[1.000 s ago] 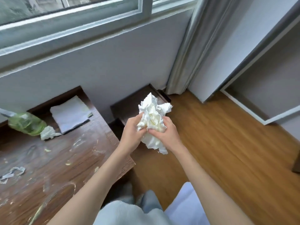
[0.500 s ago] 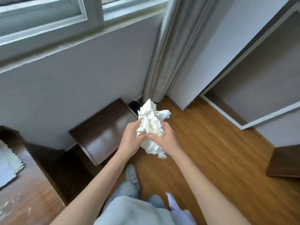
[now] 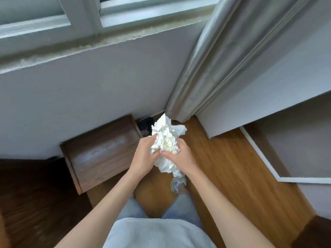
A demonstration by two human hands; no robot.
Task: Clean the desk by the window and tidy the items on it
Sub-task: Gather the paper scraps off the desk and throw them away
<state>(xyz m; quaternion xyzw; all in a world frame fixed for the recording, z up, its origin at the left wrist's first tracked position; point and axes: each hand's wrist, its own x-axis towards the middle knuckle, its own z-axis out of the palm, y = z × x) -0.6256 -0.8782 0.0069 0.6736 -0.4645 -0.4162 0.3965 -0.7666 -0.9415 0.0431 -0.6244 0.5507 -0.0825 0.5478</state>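
Observation:
A crumpled wad of white paper (image 3: 166, 138) sits between both hands in the middle of the view, above the wooden floor. My left hand (image 3: 144, 157) grips its left side. My right hand (image 3: 180, 155) grips its lower right side. The two hands press together around the wad, whose top corner sticks up past the fingers. The desk is out of view except perhaps a dark wooden surface (image 3: 26, 203) at the lower left.
A low dark wooden stool or side table (image 3: 100, 154) stands against the wall under the window (image 3: 125, 13). A dark object (image 3: 145, 123) sits in the corner beside the grey curtain (image 3: 211, 68). Wooden floor (image 3: 229, 176) stretches right; my shoe (image 3: 177, 184) is below the hands.
The view has swung right, away from the desk with its bottle and cloth, which left the frame. Both hands keep hold of the paper wad, now nearer the corner by the curtain.

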